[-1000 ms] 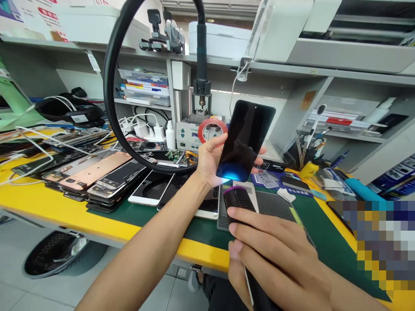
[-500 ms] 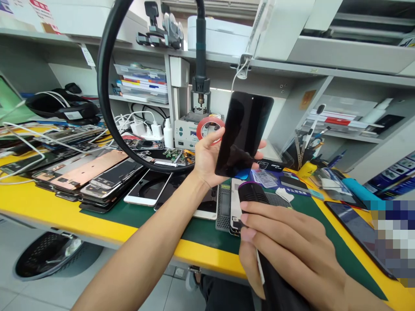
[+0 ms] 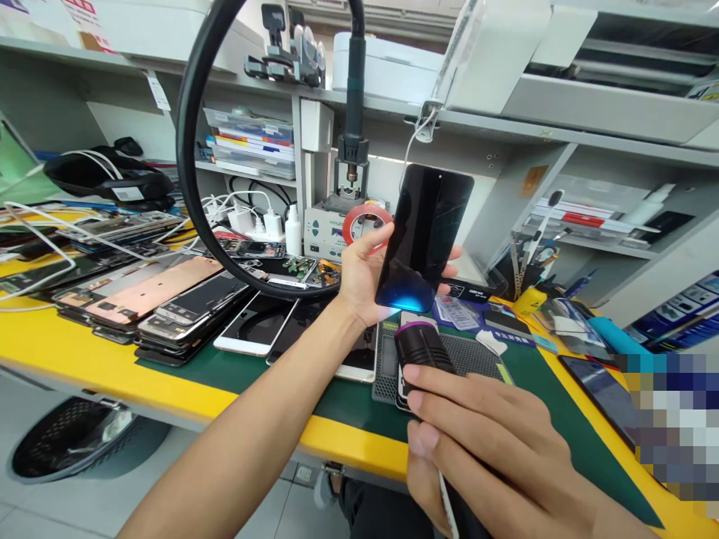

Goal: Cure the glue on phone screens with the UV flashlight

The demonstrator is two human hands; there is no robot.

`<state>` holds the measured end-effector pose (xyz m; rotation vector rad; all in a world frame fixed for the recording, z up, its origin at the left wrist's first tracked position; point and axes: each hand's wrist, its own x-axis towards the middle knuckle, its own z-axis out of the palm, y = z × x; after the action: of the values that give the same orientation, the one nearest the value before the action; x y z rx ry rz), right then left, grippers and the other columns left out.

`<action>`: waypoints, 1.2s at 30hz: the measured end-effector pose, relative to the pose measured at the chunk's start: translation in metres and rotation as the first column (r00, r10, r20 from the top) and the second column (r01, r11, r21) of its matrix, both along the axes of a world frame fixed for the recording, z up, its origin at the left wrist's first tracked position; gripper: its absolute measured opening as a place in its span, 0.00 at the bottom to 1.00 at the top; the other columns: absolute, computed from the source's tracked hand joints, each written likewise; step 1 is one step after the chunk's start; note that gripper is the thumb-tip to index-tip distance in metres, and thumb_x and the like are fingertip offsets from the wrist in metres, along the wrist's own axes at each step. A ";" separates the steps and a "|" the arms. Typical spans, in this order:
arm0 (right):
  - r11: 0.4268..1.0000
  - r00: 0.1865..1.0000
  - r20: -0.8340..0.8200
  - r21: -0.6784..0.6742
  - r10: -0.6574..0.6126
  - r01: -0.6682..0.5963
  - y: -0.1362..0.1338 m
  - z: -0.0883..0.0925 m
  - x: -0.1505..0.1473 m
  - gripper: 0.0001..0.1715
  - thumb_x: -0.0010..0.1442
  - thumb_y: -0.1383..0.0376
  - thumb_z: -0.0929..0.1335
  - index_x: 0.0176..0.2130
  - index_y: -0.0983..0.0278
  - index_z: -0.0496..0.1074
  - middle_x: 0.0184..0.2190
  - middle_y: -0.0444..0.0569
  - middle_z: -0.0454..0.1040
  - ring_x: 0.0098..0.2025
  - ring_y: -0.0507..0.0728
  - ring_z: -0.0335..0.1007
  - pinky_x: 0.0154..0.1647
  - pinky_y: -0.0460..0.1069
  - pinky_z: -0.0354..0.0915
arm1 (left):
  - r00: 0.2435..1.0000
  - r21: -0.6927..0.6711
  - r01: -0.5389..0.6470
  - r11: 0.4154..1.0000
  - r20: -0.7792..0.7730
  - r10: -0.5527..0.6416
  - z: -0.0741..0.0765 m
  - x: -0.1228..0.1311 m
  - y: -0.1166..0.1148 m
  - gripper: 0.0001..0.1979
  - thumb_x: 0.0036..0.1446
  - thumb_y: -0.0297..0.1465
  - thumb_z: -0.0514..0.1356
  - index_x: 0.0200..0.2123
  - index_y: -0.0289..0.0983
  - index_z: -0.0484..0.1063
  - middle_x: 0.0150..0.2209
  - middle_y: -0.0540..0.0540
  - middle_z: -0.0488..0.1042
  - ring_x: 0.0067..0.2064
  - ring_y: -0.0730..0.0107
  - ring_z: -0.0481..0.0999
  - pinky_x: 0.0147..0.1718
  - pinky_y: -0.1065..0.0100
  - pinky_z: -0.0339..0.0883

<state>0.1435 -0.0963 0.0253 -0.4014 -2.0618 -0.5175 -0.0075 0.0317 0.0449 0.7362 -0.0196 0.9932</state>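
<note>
My left hand (image 3: 362, 273) is wrapped round the back of a dark phone screen (image 3: 424, 232), held upright and slightly tilted above the bench. A blue-white glow shows at the screen's lower edge. In my right hand (image 3: 488, 434) is a black flashlight (image 3: 424, 348) with a purple ring at its head, its front pointing up toward the bottom of the screen. Below the flashlight, partly hidden by it, a phone part lies on a grey perforated mat (image 3: 387, 382). To the left, phones with white borders (image 3: 250, 333) lie on the green bench mat.
A stack of phone screens (image 3: 185, 314) sits at the bench's left. A thick black hose (image 3: 185, 150) loops down in front of the shelves. Red tape (image 3: 351, 224) leans on a white machine (image 3: 323, 236). Below the yellow edge stands a waste basket (image 3: 84, 464).
The flashlight and my right hand have shifted slightly left. The blue glow on the screen's lower edge is brighter and wider. My left hand keeps its hold.
</note>
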 end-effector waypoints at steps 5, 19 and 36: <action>1.000 1.000 0.020 -0.019 0.016 -0.016 -0.002 -0.001 -0.001 0.09 0.53 0.77 0.73 0.32 0.64 0.74 0.33 0.45 0.81 0.46 0.54 0.80 0.45 0.46 0.76 | 1.000 -0.002 0.005 1.000 -0.003 -0.005 0.000 0.001 0.000 0.30 0.60 0.45 0.54 0.54 0.29 0.74 0.48 0.30 0.80 0.43 0.48 0.82 0.43 0.53 0.74; 1.000 0.998 0.057 -0.015 0.002 -0.002 0.003 0.008 0.012 0.08 0.53 0.77 0.73 0.33 0.66 0.75 0.34 0.47 0.80 0.45 0.55 0.80 0.44 0.47 0.75 | 0.997 0.055 -0.075 0.996 -0.010 0.076 0.001 0.000 0.002 0.26 0.65 0.44 0.52 0.47 0.28 0.78 0.48 0.31 0.79 0.43 0.53 0.81 0.43 0.57 0.76; 0.557 0.720 -0.359 -0.830 -0.593 0.044 0.127 0.020 0.061 0.20 0.60 0.54 0.71 0.25 0.66 0.73 0.26 0.48 0.76 0.30 0.54 0.70 0.35 0.49 0.65 | 0.909 -0.071 -0.405 0.912 -0.139 0.393 0.006 0.009 0.000 0.18 0.56 0.40 0.63 0.41 0.30 0.78 0.40 0.36 0.81 0.37 0.57 0.83 0.34 0.61 0.78</action>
<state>0.2042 0.0305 0.0457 -1.3453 -1.4245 0.3527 0.0011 0.0318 0.0513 0.7234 0.2968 1.3282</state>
